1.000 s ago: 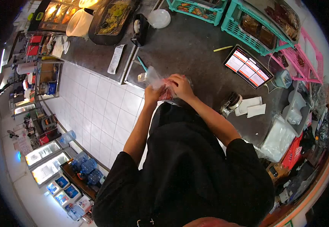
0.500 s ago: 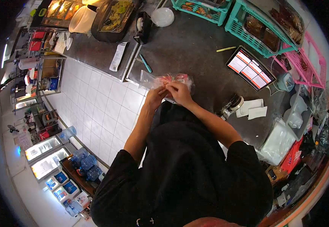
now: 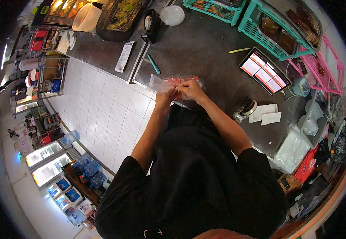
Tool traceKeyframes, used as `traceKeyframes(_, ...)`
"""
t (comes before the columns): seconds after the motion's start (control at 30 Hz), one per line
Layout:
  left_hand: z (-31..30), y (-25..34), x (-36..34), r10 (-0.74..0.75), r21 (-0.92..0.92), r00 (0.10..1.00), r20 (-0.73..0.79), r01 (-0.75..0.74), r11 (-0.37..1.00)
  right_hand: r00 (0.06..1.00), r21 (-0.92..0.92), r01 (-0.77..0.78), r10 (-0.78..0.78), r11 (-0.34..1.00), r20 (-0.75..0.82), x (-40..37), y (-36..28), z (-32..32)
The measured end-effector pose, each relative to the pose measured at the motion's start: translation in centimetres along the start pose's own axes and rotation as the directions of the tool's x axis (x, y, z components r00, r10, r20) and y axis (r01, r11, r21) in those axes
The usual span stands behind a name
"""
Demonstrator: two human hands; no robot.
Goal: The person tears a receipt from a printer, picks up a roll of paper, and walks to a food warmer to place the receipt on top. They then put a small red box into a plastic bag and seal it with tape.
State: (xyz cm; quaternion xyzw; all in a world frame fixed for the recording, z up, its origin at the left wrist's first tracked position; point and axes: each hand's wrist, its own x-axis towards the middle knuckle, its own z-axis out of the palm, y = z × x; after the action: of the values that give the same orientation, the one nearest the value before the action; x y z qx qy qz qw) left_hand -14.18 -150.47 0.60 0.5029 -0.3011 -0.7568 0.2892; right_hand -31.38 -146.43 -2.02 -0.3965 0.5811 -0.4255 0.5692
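Both hands are together at the front edge of the dark counter, over a clear plastic bag [image 3: 156, 83] with red print or contents. My left hand [image 3: 165, 97] has its fingers closed on the bag's gathered middle. Close beside it, my right hand [image 3: 191, 90] pinches at the same gathered part, thumb and fingers pressed together. The fingers cover the exact spot they grip, so any small thing there is hidden. The bag spreads out past both hands, its clear end to the left. A teal pen [image 3: 153, 64] lies just beyond the bag.
On the counter [image 3: 204, 47] are a tape dispenser [image 3: 150, 26], a receipt [image 3: 124, 57], a white lid [image 3: 172, 15], a yellow pen [image 3: 239, 50], a tablet [image 3: 265, 71], tape rolls [image 3: 247, 106] and paper slips [image 3: 265, 114]. Teal baskets [image 3: 252, 30] stand at the back right. Tiled floor [image 3: 101, 103] lies left.
My right hand has shifted slightly right, and its fingers have drawn a little apart from the left hand's. The bag stays in nearly the same place.
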Motion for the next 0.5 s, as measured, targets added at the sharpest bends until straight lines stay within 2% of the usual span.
traceKeyframes(0.07, 0.1, -0.1, 0.0, 0.026, 0.012, 1.000, -0.004, -0.026, 1.000, 0.999, 0.024, 0.035, -0.036, 0.999, 0.031, 0.0, 0.3, 0.0)
traceKeyframes(0.17, 0.6, 0.3, 0.1, 0.015, 0.049, 1.000, -0.024, -0.014, 0.999, 0.998, 0.026, 0.070, -0.070, 0.997, -0.005, 0.0, 0.5, 0.0)
traceKeyframes(0.27, 1.0, 0.5, -0.2, 0.040, 0.037, 0.999, -0.009, -0.040, 0.999, 0.999, 0.077, -0.009, 0.012, 0.997, -0.041, 0.0, 0.2, 0.0)
traceKeyframes(0.37, 1.0, 0.8, -0.2, 0.082, 0.074, 0.996, -0.018, -0.080, 0.994, 1.000, 0.101, 0.001, 0.002, 0.995, -0.030, 0.3, 0.8, 0.1)
traceKeyframes(0.47, 0.9, 0.7, -0.1, 0.047, 0.051, 0.998, -0.038, -0.045, 0.998, 0.998, 0.073, 0.009, -0.014, 0.997, 0.060, 0.2, 0.7, -0.3)
traceKeyframes(0.5, 0.8, 0.6, 0.0, 0.048, 0.057, 0.998, -0.048, -0.045, 0.997, 0.999, 0.061, 0.034, -0.035, 0.998, 0.030, 0.2, 0.7, -0.2)
